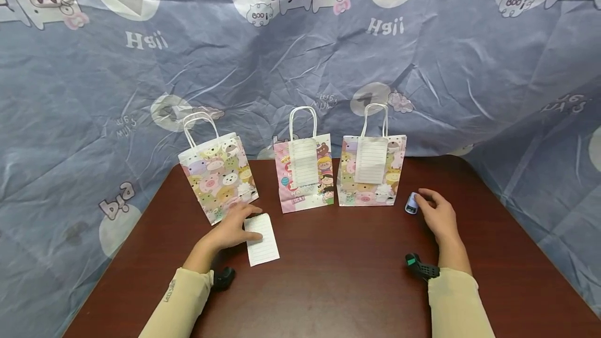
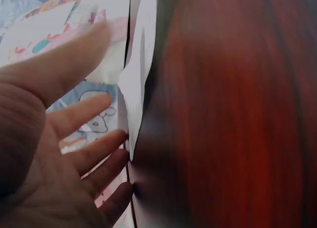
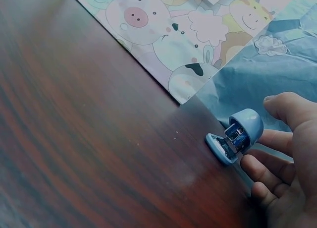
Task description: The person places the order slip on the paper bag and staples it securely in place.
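A white lined paper slip (image 1: 263, 244) lies on the table by my left hand (image 1: 233, 227). Thumb and fingers of that hand are spread around the slip's upper left part; in the left wrist view the paper (image 2: 141, 64) looks slightly bent, and the fingertips reach its edge. Whether they touch it I cannot tell. At the right, a small light-blue stapler (image 1: 411, 203) stands on the table beside my right hand (image 1: 440, 218). The right wrist view shows the stapler (image 3: 242, 131) near loosely bent fingers, with a gap between it and the thumb (image 3: 285, 106).
Three paper bags with white handles stand along the back: an animal-print bag (image 1: 220, 181) tilted at left, a pink cartoon bag (image 1: 286, 197) in the middle, another animal-print bag (image 1: 396, 171) at right. Lined slips hang on the middle and right bags. A blue patterned cloth (image 1: 281, 67) hangs behind.
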`<state>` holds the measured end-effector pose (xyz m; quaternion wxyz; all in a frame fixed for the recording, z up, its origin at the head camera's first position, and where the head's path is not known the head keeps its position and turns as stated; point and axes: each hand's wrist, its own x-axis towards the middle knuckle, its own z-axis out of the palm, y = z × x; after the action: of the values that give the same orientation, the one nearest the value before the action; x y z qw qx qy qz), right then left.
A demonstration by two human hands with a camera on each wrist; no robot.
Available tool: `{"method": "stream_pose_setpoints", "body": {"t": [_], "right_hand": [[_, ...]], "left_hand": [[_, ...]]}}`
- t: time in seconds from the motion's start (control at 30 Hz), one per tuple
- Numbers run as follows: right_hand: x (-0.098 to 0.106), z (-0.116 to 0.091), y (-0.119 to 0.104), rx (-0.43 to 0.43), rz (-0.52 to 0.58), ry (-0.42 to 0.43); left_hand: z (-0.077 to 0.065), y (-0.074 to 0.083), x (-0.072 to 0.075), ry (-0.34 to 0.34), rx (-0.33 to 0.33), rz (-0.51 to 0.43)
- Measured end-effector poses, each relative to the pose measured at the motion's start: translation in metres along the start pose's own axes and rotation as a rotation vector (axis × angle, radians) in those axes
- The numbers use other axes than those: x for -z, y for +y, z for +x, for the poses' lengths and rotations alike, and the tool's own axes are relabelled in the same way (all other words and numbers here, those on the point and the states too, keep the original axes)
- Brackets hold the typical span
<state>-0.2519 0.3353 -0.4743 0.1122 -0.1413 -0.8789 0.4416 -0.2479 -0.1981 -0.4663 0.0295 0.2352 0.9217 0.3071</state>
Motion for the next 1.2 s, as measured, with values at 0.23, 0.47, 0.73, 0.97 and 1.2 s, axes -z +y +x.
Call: {"method": "stream_pose_setpoints", "body": {"t": [0.23, 0.47, 0.73, 0.97, 1.2], "right_hand": [[-0.005, -0.001, 0.0, -0.012, 0.042, 0.033], [-0.005, -0.002, 0.0, -0.025, 0.103, 0.064], [0.008, 0.001, -0.015, -0.028, 0.277, 0.239], [0.022, -0.007, -0.062, 0.198, 0.463, 0.512], [0.015, -0.019, -0.118, 0.44, 0.563, 0.476]], "left_hand": [[-0.009, -0.009, 0.007, -0.069, -0.059, 0.059], [-0.012, -0.017, 0.007, -0.091, -0.045, 0.031], [-0.007, -0.02, 0.005, -0.088, -0.051, -0.014], [-0.004, -0.021, 0.005, -0.092, -0.048, 0.001], [-0.008, -0.022, 0.004, -0.105, -0.019, -0.026]]}}
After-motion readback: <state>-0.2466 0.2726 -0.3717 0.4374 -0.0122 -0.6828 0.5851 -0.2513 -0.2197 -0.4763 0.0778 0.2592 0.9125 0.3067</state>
